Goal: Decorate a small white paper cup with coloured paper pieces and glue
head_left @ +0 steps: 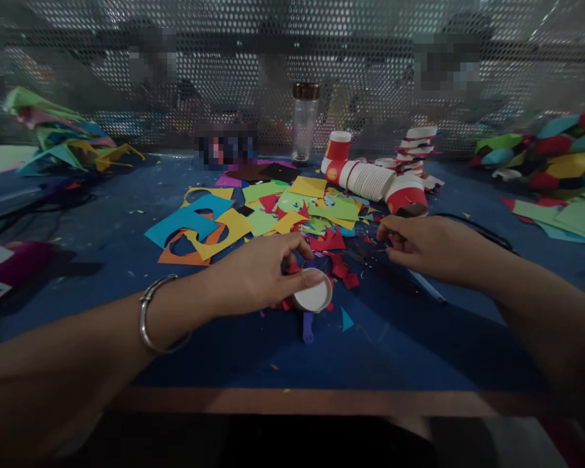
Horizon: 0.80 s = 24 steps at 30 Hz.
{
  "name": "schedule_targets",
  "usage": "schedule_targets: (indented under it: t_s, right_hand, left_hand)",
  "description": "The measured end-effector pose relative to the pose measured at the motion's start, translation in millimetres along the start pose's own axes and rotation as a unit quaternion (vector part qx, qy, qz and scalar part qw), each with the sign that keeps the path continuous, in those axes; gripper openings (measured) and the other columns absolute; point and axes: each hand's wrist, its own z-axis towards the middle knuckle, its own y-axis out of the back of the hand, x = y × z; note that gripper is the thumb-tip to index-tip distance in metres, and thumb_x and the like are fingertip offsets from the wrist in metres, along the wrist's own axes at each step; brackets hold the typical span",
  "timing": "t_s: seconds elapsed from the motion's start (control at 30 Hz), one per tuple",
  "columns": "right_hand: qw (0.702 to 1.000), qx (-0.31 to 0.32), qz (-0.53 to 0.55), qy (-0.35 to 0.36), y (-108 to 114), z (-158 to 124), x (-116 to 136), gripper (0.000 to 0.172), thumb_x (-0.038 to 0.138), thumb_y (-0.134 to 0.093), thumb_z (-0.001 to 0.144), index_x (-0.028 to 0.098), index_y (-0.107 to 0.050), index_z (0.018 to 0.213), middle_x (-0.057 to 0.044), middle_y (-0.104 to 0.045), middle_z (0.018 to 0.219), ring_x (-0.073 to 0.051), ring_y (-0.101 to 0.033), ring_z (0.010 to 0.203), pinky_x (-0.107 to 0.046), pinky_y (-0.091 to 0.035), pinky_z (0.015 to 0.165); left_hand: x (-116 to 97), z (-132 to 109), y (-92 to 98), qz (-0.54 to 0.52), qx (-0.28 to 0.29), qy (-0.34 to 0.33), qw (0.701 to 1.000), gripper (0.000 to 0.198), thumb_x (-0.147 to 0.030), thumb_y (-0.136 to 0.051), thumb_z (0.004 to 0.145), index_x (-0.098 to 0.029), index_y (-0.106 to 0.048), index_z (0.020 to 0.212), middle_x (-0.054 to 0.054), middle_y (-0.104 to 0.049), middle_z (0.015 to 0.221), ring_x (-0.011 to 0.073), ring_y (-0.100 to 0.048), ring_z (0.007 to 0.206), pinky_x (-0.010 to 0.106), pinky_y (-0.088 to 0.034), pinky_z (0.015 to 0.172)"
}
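Note:
My left hand [268,270], with a silver bracelet at the wrist, is closed on a small white paper cup [314,296]. The cup's round opening faces me, and my thumb lies over its rim. Under the cup a purple strip-like piece [308,328] sticks out toward me. My right hand [414,240] is held to the right with its fingers curled together. What they hold, if anything, is too small to make out. A dark brown piece [412,210] shows just behind these fingers. Below the right hand lies a pale blue stick [426,286].
Cut coloured paper [268,214] and scraps cover the blue tabletop's middle. Red-and-white paper cups [370,180] lie nested behind, beside a clear bottle [305,123]. Colourful paper constructions stand at both sides. A magenta power strip [17,273] is at left; perforated metal panel [253,65] at back.

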Motion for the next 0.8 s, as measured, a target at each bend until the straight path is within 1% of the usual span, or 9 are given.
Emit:
schedule_targets:
  t_s: [0.1,0.17,0.23,0.3,0.33,0.47,0.6,0.73,0.8]
  right_hand:
    - [0.998,-0.006,0.061,-0.009,6.2,0.6,3.6,0.021,0.026,-0.054,0.078,0.021,-0.061,0.097,-0.001,-0.061,0.065,-0.020,-0.058,0.058,-0.034,-0.041,0.059]
    - [0.990,-0.046,0.132,-0.003,8.8,-0.6,8.6,0.018,0.028,-0.055,0.079,0.021,-0.061,0.094,-0.001,-0.062,0.064,-0.019,-0.058,0.056,-0.034,-0.043,0.058]
    - [0.971,-0.106,0.216,0.010,9.2,-3.5,16.9,0.016,0.031,-0.057,0.080,0.023,-0.063,0.092,-0.001,-0.063,0.065,-0.018,-0.058,0.056,-0.033,-0.044,0.056]
    - [0.946,-0.149,0.289,0.023,8.3,-7.8,28.6,0.012,0.033,-0.061,0.082,0.025,-0.064,0.090,-0.001,-0.064,0.067,-0.018,-0.058,0.057,-0.032,-0.045,0.053]
    - [0.937,-0.163,0.308,0.031,7.8,-10.1,35.3,0.010,0.031,-0.062,0.082,0.026,-0.065,0.090,0.000,-0.063,0.067,-0.017,-0.058,0.057,-0.031,-0.046,0.053]
    - [0.918,-0.180,0.348,0.063,7.4,-18.5,61.5,0.010,0.026,-0.062,0.085,0.029,-0.065,0.094,0.001,-0.067,0.071,-0.018,-0.061,0.061,-0.032,-0.051,0.057]
    - [0.907,-0.189,0.368,0.074,6.5,-22.1,76.4,0.009,0.026,-0.063,0.086,0.026,-0.067,0.094,0.001,-0.068,0.073,-0.016,-0.061,0.061,-0.029,-0.051,0.056]
    - [0.904,-0.195,0.372,0.080,2.4,-21.6,82.7,0.008,0.022,-0.061,0.086,0.025,-0.067,0.091,0.001,-0.070,0.074,-0.015,-0.063,0.063,-0.027,-0.050,0.057]
    - [0.903,-0.191,0.374,0.090,0.5,-20.7,85.0,0.008,0.020,-0.061,0.086,0.024,-0.068,0.089,0.000,-0.071,0.075,-0.015,-0.065,0.065,-0.027,-0.050,0.058]
  left_hand:
    - [0.4,-3.4,9.6,0.209,-0.159,-0.069,0.962,0.039,-0.056,-0.062,0.091,-0.020,-0.067,0.104,0.004,-0.072,0.087,0.0190,-0.065,0.071,0.029,-0.040,0.059]
    - [-1.4,-5.1,11.3,0.227,-0.221,-0.110,0.942,0.030,-0.048,-0.063,0.092,-0.020,-0.069,0.103,0.004,-0.073,0.093,0.0188,-0.064,0.077,0.029,-0.041,0.064]
    - [-4.9,-5.9,6.4,0.165,-0.232,-0.150,0.947,0.023,-0.040,-0.065,0.092,-0.020,-0.071,0.099,0.004,-0.073,0.092,0.0163,-0.063,0.076,0.028,-0.043,0.066]
    - [-9.1,-5.8,-3.8,0.054,-0.194,-0.171,0.964,0.023,-0.041,-0.066,0.092,-0.019,-0.073,0.095,0.004,-0.073,0.088,0.0138,-0.062,0.071,0.025,-0.045,0.065]
    - [-11.1,-5.6,-9.7,-0.001,-0.157,-0.167,0.973,0.025,-0.043,-0.066,0.092,-0.020,-0.074,0.095,0.004,-0.073,0.087,0.0131,-0.063,0.070,0.024,-0.045,0.063]
    - [-15.8,-3.7,-26.0,-0.147,-0.028,-0.101,0.984,0.034,-0.052,-0.061,0.093,-0.020,-0.072,0.088,0.001,-0.069,0.067,0.0127,-0.061,0.057,0.022,-0.042,0.052]
    - [-17.8,-2.9,-27.0,-0.213,0.013,-0.059,0.975,0.037,-0.054,-0.068,0.088,-0.019,-0.071,0.076,0.000,-0.066,0.063,0.0108,-0.058,0.053,0.020,-0.037,0.048]
    - [-22.6,-4.7,-27.5,-0.303,0.065,-0.024,0.951,0.032,-0.046,-0.079,0.080,-0.017,-0.070,0.068,-0.002,-0.066,0.063,0.0046,-0.044,0.042,0.019,-0.033,0.043]
    - [-24.7,-5.2,-30.0,-0.342,0.071,-0.002,0.937,0.030,-0.041,-0.083,0.076,-0.016,-0.069,0.066,-0.002,-0.066,0.063,0.0036,-0.043,0.040,0.019,-0.030,0.041]
